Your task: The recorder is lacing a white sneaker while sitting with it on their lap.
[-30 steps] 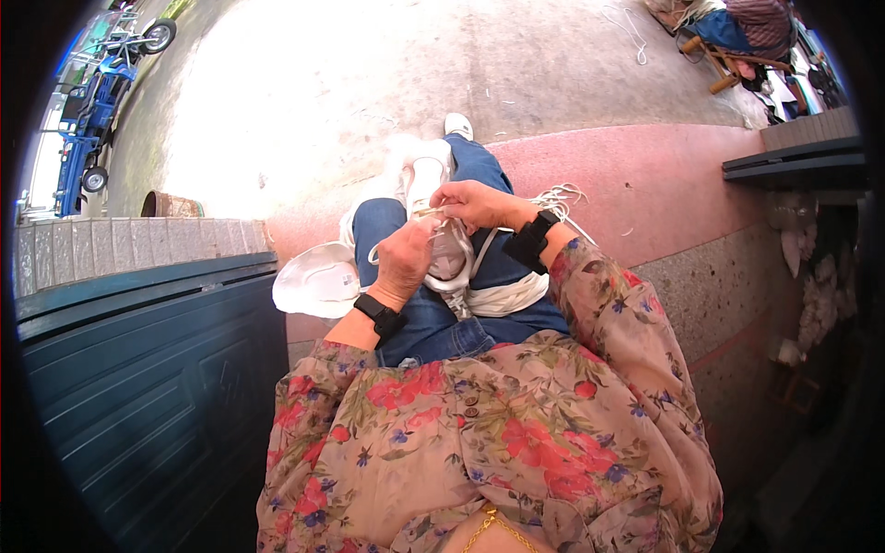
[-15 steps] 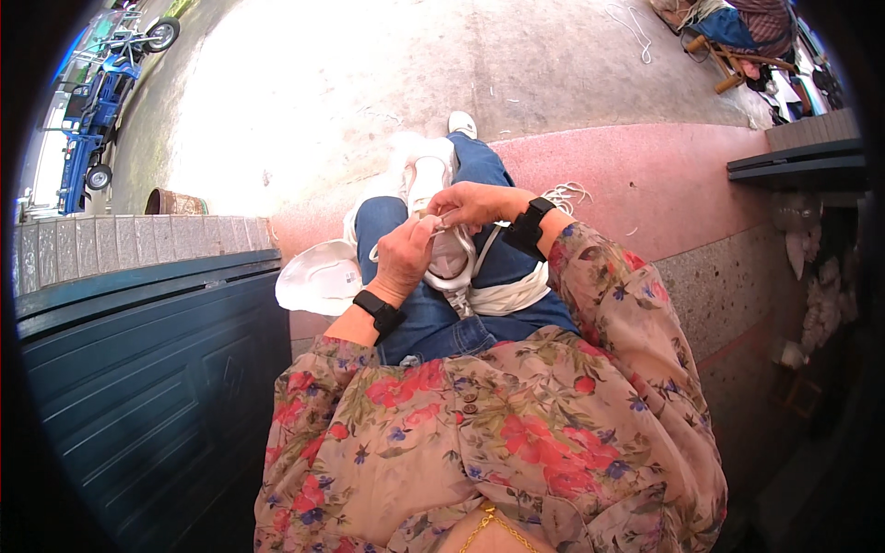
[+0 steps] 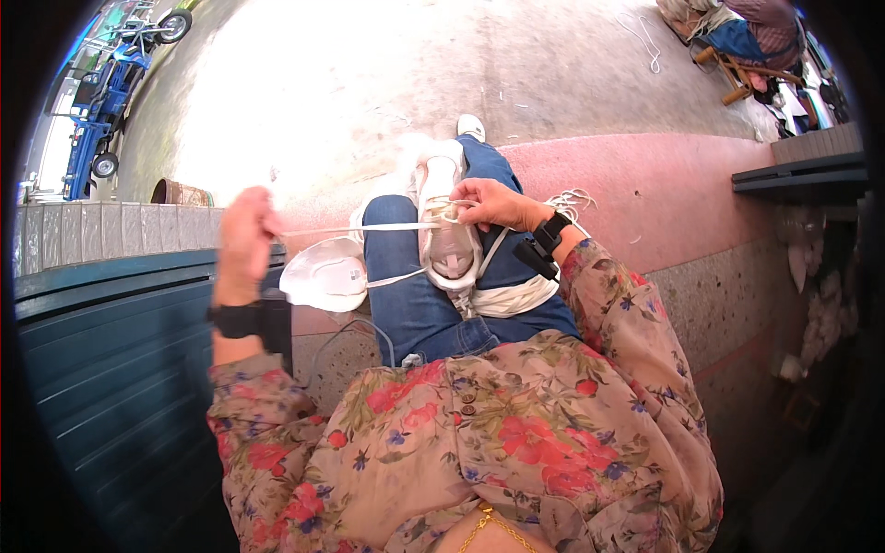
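Observation:
A white shoe (image 3: pixel 453 251) rests between my thighs on blue jeans (image 3: pixel 396 313), its open top toward me. My left hand (image 3: pixel 247 238), smeared by motion, is out to the left with its fingers closed on a white shoelace (image 3: pixel 387 227). The lace runs taut from there to the shoe's eyelets. At the shoe's upper right edge, my right hand (image 3: pixel 493 205) pinches the shoe; whether its fingertips also hold lace, I cannot tell. Another length of lace crosses my left thigh. A bundle of white laces (image 3: pixel 516 297) lies over my right thigh, with loose ends (image 3: pixel 573 200) beyond.
A white rounded, cap-like thing (image 3: pixel 323 275) lies beside my left thigh. Dark blue panelled doors (image 3: pixel 120 369) stand at the left. A bucket (image 3: pixel 180 193) and blue three-wheeler (image 3: pixel 97 115) are farther off. Another person sits by a wooden stool (image 3: pixel 733 74) at far right.
My left hand has moved from the shoe far out to the left, drawing the shoelace straight. My right hand has stayed near the shoe, shifting slightly right.

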### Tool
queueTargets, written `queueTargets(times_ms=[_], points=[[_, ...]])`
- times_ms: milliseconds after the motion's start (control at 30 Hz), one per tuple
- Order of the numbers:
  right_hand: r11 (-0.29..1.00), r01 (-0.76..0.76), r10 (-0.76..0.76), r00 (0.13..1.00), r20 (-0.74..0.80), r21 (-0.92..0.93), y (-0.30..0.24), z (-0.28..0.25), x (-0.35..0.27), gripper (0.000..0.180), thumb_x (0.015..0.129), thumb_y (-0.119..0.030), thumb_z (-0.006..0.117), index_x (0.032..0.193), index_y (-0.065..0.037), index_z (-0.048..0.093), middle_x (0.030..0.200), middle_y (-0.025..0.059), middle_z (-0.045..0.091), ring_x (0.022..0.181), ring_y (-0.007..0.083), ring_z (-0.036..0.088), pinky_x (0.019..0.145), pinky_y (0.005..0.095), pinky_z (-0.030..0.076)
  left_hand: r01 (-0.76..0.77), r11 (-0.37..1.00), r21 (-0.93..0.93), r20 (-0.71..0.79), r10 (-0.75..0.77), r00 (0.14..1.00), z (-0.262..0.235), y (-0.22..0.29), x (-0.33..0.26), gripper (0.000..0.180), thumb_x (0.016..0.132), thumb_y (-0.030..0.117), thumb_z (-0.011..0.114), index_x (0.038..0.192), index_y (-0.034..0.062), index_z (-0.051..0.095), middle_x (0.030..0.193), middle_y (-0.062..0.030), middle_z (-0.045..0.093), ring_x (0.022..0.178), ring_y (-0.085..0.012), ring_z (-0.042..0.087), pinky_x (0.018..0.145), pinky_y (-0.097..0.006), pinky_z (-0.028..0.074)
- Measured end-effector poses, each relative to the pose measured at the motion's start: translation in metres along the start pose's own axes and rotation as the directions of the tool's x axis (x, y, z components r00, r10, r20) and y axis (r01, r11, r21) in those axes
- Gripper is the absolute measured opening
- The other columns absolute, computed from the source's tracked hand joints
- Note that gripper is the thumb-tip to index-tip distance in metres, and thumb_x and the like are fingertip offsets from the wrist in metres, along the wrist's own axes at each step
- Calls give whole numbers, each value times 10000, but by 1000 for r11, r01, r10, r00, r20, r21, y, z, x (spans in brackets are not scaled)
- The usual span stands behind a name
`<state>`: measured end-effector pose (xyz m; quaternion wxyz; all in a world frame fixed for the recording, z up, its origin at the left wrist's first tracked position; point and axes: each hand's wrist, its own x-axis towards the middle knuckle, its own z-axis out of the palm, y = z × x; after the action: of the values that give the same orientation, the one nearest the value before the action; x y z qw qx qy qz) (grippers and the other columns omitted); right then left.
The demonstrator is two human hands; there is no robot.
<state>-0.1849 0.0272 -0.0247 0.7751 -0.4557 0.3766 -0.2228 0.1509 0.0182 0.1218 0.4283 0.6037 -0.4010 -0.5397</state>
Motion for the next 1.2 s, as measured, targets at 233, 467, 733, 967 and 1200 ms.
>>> queueTargets(times_ms=[233, 467, 733, 967, 1200], points=[[786, 204, -377, 906, -191, -584, 13, 20, 9, 231, 674, -37, 526, 899, 6, 497, 715, 137, 551, 647, 221, 548, 608, 306, 435, -177, 886, -428, -23, 185, 983, -53, 85, -24, 114, 890, 157, 460, 843, 54, 471, 601, 28, 316, 527, -71, 321, 579, -226, 334], [688, 136, -534, 760, -370, -713, 7, 36, -7, 224, 759, -85, 528, 966, -8, 493, 765, 199, 573, 732, 340, 569, 632, 378, 444, -484, 787, -383, -88, 490, 867, -39, 113, -57, 73, 883, 112, 452, 856, 55, 491, 605, 36, 306, 521, -58, 296, 539, -204, 300], [846, -46, -211, 886, -412, -531, 10, 41, -38, 234, 822, -192, 485, 823, 20, 582, 747, 194, 592, 740, 309, 582, 656, 339, 447, -386, 577, 720, 335, 198, 921, 29, -90, 1, 195, 825, 166, 490, 898, 12, 584, 808, -98, 582, 778, -202, 534, 724, -313, 430], [644, -121, -320, 854, -409, -755, 20, 40, -33, 231, 812, -183, 439, 811, -4, 585, 804, 207, 585, 792, 354, 559, 691, 414, 434, -106, 843, 528, 327, -87, 941, 96, -132, -29, 184, 834, 166, 492, 840, 3, 577, 635, -33, 547, 564, -94, 502, 521, -237, 414], [756, 21, -392, 815, -427, -655, 8, 46, -31, 239, 821, -208, 443, 758, -9, 561, 771, 192, 586, 767, 369, 554, 670, 437, 426, -314, 742, 592, 262, 191, 946, 100, -139, -24, 188, 824, 165, 503, 828, -13, 565, 639, -113, 574, 592, -189, 553, 557, -303, 425]])
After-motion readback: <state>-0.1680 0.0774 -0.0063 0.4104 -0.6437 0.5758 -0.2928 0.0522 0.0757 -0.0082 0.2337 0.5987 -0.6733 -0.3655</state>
